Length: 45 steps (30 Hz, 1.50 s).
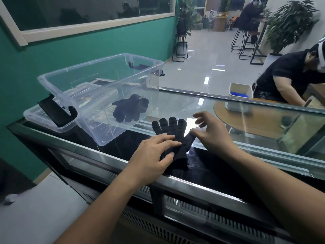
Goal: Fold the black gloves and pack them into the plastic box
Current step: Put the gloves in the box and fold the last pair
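1. As the head view looks down on the glass-topped table, the clear plastic box stands open on its left part, on top of what looks like its own lid, with a black latch at the near end.
2. Inside the box, a bundle of black gloves lies on the floor against the right-hand wall, fingers pointing toward the person.
3. A small white bin beyond the far edge of the table holds something blue.
4. Just beside the box, to its right, a black glove lies flat on the table, its four fingers spread and pointing away, its thumb out to the right, and its cuff at the near edge.
5. The left hand presses on the glove's palm with flat, straight fingers, the thumb against the cuff.
6. The right hand is loose and spread at the glove's thumb side; whether it touches the fabric cannot be told.
7. The hands are apart, with the glove between them.
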Motion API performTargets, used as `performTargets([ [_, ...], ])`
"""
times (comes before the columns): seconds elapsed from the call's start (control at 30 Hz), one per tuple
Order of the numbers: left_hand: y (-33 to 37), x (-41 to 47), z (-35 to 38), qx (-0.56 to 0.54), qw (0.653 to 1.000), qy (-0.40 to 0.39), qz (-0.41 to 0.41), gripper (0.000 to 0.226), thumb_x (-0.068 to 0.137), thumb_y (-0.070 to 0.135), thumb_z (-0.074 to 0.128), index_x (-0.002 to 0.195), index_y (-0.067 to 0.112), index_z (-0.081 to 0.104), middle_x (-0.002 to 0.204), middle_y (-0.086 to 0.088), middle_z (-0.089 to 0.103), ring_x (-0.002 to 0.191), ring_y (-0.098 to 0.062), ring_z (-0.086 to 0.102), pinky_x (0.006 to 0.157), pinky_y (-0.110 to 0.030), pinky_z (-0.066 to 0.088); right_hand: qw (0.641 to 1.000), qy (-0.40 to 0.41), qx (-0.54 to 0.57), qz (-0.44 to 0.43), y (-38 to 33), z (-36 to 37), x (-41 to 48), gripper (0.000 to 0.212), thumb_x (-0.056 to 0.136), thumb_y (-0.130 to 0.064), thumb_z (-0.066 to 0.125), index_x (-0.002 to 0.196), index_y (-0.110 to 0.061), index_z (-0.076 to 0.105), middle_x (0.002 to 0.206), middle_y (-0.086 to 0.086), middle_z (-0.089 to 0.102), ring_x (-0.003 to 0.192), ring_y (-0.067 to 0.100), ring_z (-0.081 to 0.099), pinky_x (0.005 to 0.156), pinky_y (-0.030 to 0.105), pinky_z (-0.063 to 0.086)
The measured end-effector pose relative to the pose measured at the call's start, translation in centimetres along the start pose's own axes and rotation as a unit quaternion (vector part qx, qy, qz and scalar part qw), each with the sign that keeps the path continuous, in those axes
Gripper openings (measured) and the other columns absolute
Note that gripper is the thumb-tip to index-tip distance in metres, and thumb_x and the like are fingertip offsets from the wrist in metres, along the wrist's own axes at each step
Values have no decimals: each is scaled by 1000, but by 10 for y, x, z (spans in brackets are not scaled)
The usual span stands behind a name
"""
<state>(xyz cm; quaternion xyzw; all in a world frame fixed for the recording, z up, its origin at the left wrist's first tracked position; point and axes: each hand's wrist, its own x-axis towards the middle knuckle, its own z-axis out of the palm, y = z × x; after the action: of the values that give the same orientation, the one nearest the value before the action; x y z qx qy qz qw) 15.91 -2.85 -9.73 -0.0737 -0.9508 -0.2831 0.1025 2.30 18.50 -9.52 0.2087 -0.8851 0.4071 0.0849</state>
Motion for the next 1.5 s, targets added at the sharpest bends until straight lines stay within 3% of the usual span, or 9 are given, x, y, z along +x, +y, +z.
performTargets([
  [0.13,-2,-2,-1,-20,1000,17,10,34,108,48,58,140,45,67,154,29,52,147,7,39,126,-40,33,998,12,-22,-64,1,-3,-1,30,96,-19,75,125,-22,70,116,-3,66,103,13,63,93,29,49],
  [0.3,-2,-5,1,-8,998,25,49,45,90,70,71,129,46,74,144,29,58,142,1,45,122,-34,33,991,-23,-79,-108,2,9,7,19,99,-26,71,118,-23,76,116,0,69,112,22,62,96,38,49],
  [0.47,-2,-5,2,4,997,33,68,38,87,63,79,120,44,80,124,27,61,128,-2,52,115,-30,36,998,-30,-48,8,0,18,38,27,97,-48,70,111,-26,78,114,-3,68,107,19,65,97,42,52],
  [0.63,-1,-4,1,-1,998,20,64,36,87,63,79,119,45,79,119,27,61,123,-4,54,112,-29,37,996,-43,-70,30,-1,25,52,29,88,-60,70,98,-35,81,110,-4,68,115,24,62,104,50,48],
  [0.93,0,-4,0,-9,998,15,56,37,86,63,79,118,44,79,119,26,61,124,-7,56,113,-32,39,999,3,-34,-4,-2,23,48,10,92,-31,76,88,-22,76,100,2,70,108,27,63,98,52,51],
  [1.1,1,-4,0,-16,998,13,52,37,85,62,80,117,44,79,119,25,62,124,-9,57,112,-35,41,999,-4,-54,1,2,27,49,4,90,-28,74,90,-24,75,97,-3,67,108,26,63,101,54,50],
  [1.27,-1,-6,-2,-48,998,21,44,37,82,56,87,115,41,78,121,24,65,123,-8,62,110,-41,48,997,54,-11,-52,-1,16,38,11,98,-22,69,107,-23,75,104,-9,64,103,11,57,95,35,47],
  [1.37,-3,-7,-3,-67,996,36,47,30,80,47,91,105,36,78,116,20,66,118,-11,66,106,-40,52,994,27,-4,-103,-6,7,13,13,96,-14,71,106,-22,75,102,-7,65,97,10,59,86,27,46],
  [1.5,-3,-8,-1,-49,996,58,55,24,80,41,91,100,33,80,104,18,65,108,-11,65,95,-32,54,977,-54,5,-206,-16,-8,-32,10,96,-14,75,105,-20,75,101,-7,67,92,8,66,83,29,54],
])
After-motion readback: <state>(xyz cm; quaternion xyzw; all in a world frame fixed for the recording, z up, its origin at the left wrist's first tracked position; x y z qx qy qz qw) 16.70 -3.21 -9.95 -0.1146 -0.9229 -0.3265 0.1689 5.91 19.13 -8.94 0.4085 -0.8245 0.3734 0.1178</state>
